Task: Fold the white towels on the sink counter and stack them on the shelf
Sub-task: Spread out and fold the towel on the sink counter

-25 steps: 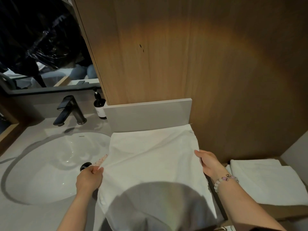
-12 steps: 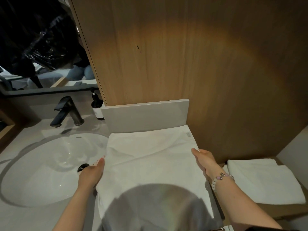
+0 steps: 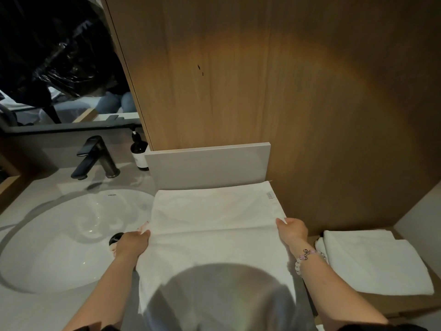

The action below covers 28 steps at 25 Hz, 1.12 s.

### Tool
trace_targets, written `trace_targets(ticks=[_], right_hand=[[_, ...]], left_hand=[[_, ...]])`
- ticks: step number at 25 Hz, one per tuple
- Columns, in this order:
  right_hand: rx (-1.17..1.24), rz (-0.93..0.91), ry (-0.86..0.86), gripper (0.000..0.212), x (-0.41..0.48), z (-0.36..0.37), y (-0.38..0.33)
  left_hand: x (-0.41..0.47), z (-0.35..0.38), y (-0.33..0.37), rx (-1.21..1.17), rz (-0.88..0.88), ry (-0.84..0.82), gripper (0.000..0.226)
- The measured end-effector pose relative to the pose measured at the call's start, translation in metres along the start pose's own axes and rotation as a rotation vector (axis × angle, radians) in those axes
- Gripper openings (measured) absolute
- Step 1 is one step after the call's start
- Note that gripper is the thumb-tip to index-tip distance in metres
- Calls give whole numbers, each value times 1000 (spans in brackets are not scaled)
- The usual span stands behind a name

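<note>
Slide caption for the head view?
Left hand and right hand hold the white towel by its side edges on the counter; folded towels beside.

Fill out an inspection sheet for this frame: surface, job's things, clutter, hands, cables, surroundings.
Surface: grey sink counter, with a white basin set in it.
Job's things: one white towel laid out on the counter; folded towels stacked on the lower shelf to the right.
Clutter: dark pump bottle and black faucet behind the basin.
Hands: left hand grips the towel's left edge; right hand, with a bead bracelet, grips its right edge.
Cables: nothing seen.
Surroundings: wood panel behind; mirror upper left.
</note>
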State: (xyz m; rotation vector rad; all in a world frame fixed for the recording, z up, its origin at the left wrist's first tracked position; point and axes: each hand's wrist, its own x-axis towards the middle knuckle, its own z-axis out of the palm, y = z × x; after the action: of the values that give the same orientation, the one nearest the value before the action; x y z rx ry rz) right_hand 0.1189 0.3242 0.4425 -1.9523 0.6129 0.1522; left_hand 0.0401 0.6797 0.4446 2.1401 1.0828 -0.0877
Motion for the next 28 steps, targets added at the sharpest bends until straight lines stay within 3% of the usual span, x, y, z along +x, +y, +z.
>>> trace_targets(ticks=[5,8,10,13,14,16,17,20,22,26,28], right_hand=[[166,51,-160,34,2,-15,16],[231,78,-354,28,-6,-36,37],[261,59,-457,22,-19,-48,47],[314,39,-489,18,-37,-53,48],[306,30,-461,17,-40,-51,47],[315,28,-366,15,-43,-45,44],[323,38,-318,16,-43,-40,42],[363,116,-215,21,-40,-26,37],[371,170,-189,25,-36,-22,33],[346,185,-203,27,-30,-22,23],[332,200,-213,28,-26,-23,19]], left_hand=[[-19,-9,-14,-401,-62,-107,50],[-61,-13,-35,-434,-50,-130,27],[-88,-12,-45,-498,-15,-123,26],[-109,-9,-46,-507,91,-62,18],[-111,-5,-46,-435,129,42,23],[-123,2,-44,-151,370,351,39],[-134,12,-41,-56,578,371,39],[-180,64,-26,414,1252,55,43],[-187,102,-27,733,1493,43,36],[-167,107,-30,667,1745,203,8],[-162,92,-25,505,1792,87,7]])
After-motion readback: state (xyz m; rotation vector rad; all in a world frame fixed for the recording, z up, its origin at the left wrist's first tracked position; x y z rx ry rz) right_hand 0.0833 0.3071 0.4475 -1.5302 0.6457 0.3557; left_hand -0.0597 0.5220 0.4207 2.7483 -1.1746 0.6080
